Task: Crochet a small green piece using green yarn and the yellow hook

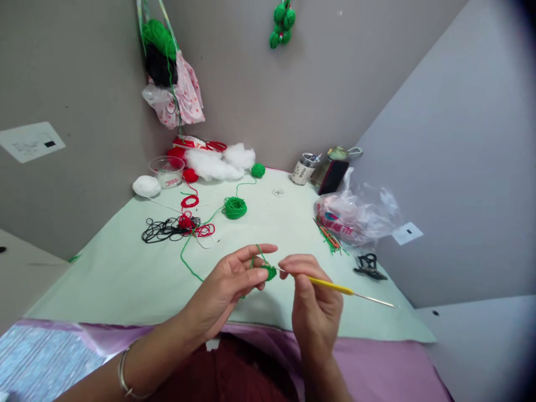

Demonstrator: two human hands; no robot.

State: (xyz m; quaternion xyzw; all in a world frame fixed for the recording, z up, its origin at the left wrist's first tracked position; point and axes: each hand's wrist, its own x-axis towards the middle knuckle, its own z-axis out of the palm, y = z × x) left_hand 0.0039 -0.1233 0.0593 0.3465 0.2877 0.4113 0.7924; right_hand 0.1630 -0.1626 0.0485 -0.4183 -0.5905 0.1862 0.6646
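Between the thumb and fingers of my left hand (234,279) is pinched a small green crochet piece (270,272). Green yarn loops up over the raised left index finger. My right hand (316,301) grips a crochet hook (335,286) with a yellow handle and metal ends. One tip of the hook meets the green piece; the other end points out to the right. From my left hand the green working yarn (186,262) trails across the table toward a wound bundle of green yarn (235,207).
Black cord (167,229) and red yarn (190,201) lie tangled at left. White stuffing (218,163) and a plastic tub (167,170) stand behind. At right are a can of pens (304,169), a plastic bag (355,215), orange-handled snips (329,234) and a black hair claw (369,267).
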